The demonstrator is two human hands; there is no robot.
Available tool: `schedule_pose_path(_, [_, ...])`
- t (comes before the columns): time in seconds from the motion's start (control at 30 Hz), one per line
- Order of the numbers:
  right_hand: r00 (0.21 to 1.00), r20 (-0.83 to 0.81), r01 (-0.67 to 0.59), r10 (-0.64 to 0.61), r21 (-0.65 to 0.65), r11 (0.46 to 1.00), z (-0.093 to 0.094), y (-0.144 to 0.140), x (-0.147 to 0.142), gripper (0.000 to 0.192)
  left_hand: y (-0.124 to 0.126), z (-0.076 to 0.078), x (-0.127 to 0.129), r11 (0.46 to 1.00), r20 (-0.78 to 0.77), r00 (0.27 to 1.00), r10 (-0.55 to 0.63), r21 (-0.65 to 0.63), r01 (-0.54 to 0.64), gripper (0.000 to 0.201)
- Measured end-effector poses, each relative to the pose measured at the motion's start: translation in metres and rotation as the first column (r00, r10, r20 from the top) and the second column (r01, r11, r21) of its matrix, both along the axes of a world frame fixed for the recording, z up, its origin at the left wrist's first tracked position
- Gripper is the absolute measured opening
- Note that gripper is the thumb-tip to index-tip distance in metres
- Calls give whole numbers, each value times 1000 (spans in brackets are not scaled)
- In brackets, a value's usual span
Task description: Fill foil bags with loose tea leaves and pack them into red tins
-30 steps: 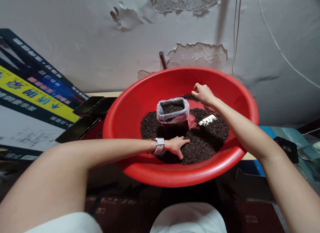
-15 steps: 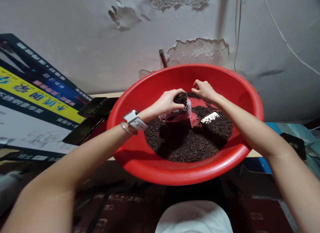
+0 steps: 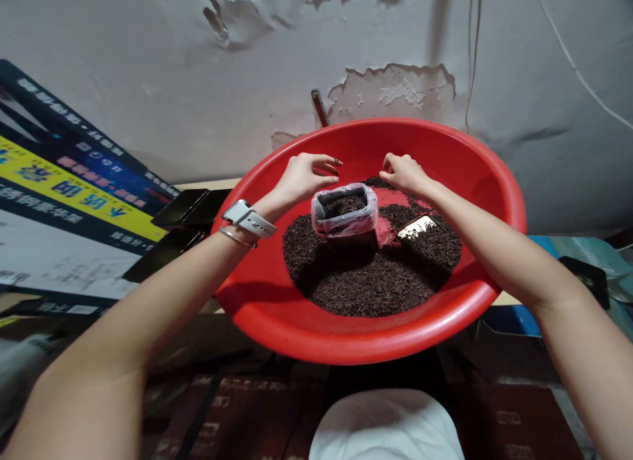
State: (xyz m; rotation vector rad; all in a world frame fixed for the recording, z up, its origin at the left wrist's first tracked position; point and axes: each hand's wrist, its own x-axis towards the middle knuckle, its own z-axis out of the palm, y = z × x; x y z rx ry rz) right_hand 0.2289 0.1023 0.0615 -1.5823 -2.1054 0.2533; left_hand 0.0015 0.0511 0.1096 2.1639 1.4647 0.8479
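My left hand (image 3: 306, 176), with a white watch (image 3: 248, 219) on its wrist, hangs just left of and above a small box (image 3: 345, 213) lined with clear plastic. Its fingers are apart and nothing is between them. Dark flakes that look like loose tea leaves (image 3: 366, 285) fill part of the box and lie heaped around it in a large red basin (image 3: 366, 351). My right hand (image 3: 403, 173) is over the basin's far side with its fingers curled in; whatever they may hold is hidden. A shiny gold lid or tin (image 3: 416, 227) lies partly buried in the leaves.
Dark tins (image 3: 165, 252) and a large printed carton (image 3: 74, 203) stand left of the basin. A peeling wall (image 3: 163, 71) rises behind. To the right, a dark flat object (image 3: 586, 279) lies on a blue surface (image 3: 548, 249). A white stool-like shape (image 3: 386, 427) is below.
My left hand has let go of the clump of leaves over the box and moved up and left, with its fingers opened. My right hand has barely moved.
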Motion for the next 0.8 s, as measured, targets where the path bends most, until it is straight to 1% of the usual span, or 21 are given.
schedule_pose_path(0.07, [1000,10,9,-9,6,1000,0,0,0,18,-9,0,5,998,2,999,-38,47,38,38])
schedule_pose_path(0.13, [999,30,16,-16,7,1000,0,0,-1,19,-24,-5,14,991,-45,992,-118,60,120,37])
schedule_pose_path(0.17, [999,38,14,-14,8,1000,0,0,-1,19,-32,-11,21,982,-89,979,-184,34,188,37])
schedule_pose_path(0.2, [999,43,7,-8,11,1000,0,0,-2,19,-41,-17,28,961,-145,950,-275,-22,274,40])
schedule_pose_path(0.23, [999,44,-2,2,16,1000,0,-1,-2,19,-50,-25,36,922,-204,899,-387,-104,373,45])
schedule_pose_path(0.27, [999,44,-13,12,18,1000,0,-1,-3,19,-58,-35,44,859,-252,823,-509,-210,467,54])
schedule_pose_path(0.3, [999,44,-21,20,17,1000,0,-2,-3,19,-65,-46,53,779,-288,729,-621,-326,535,67])
schedule_pose_path(0.33, [999,46,-27,26,9,1000,-1,-3,-4,19,-70,-57,61,700,-303,640,-707,-435,567,82])
schedule_pose_path(0.37, [998,51,-29,29,-1,1000,0,-4,-4,19,-73,-68,70,631,-305,567,-765,-531,566,96])
schedule_pose_path(0.4, [998,59,-30,30,-12,999,0,-5,-5,19,-74,-80,78,580,-306,512,-803,-603,548,107])
schedule_pose_path(0.43, [997,68,-27,29,-22,999,0,-6,-5,19,-73,-91,86,539,-302,471,-829,-657,527,116])
schedule_pose_path(0.5, [996,83,-23,26,-33,999,1,-7,-5,19,-68,-112,99,484,-279,432,-858,-720,497,132])
schedule_pose_path(0.53, [996,86,-22,25,-34,999,2,-7,-5,19,-64,-120,104,467,-264,429,-864,-739,485,140])
schedule_pose_path(0.6, [996,82,-23,26,-37,999,2,-6,-4,18,-57,-135,113,453,-246,441,-863,-763,461,154])
schedule_pose_path(0.67, [996,80,-28,30,-33,999,1,-4,-4,18,-52,-145,117,465,-259,446,-857,-763,449,160])
schedule_pose_path(0.73, [996,83,-31,32,-20,999,-1,-2,-4,19,-51,-151,117,496,-297,441,-847,-740,455,154])
schedule_pose_path(0.8, [996,80,-37,37,-4,999,-2,0,-5,20,-54,-152,114,533,-339,441,-831,-714,454,138])
